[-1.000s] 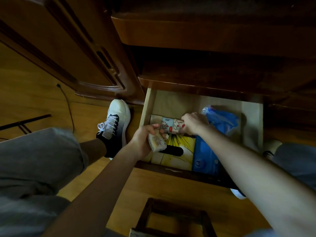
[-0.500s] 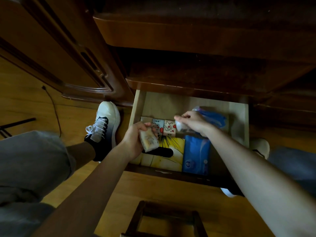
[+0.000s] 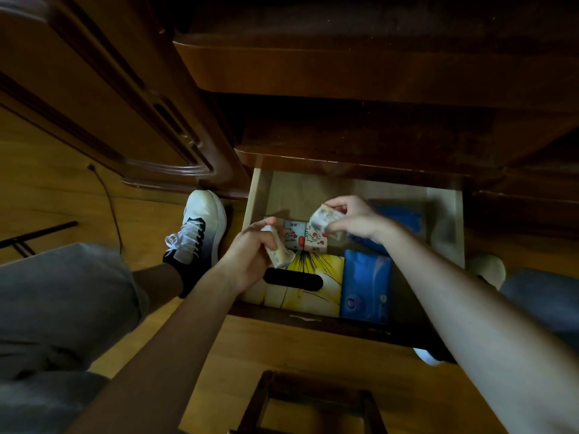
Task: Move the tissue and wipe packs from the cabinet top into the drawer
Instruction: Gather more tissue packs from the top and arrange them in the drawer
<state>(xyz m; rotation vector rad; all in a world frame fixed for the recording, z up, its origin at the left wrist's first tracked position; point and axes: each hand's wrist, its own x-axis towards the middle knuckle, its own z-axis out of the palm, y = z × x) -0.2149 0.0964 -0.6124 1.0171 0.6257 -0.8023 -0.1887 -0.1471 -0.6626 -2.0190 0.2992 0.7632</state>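
Observation:
The open wooden drawer (image 3: 445, 220) holds a yellow tissue box (image 3: 316, 274), a blue wipe pack (image 3: 366, 286) and two small printed tissue packs (image 3: 305, 239) side by side at the back left. My left hand (image 3: 250, 261) grips a small pale tissue pack (image 3: 279, 255) over the drawer's left front. My right hand (image 3: 354, 217) pinches another small tissue pack (image 3: 322, 220) just above the printed packs. A blue plastic bag (image 3: 401, 217) lies behind my right hand, partly hidden.
The dark cabinet body (image 3: 344, 73) overhangs the drawer. A white and black shoe (image 3: 200, 233) stands left of the drawer on the wooden floor. A dark wooden stool frame (image 3: 307, 405) sits below, near the bottom edge. A thin cable (image 3: 106, 202) runs at left.
My right hand has lifted a small tissue pack higher and turned it above the printed packs. My left hand holds its pack in almost the same spot.

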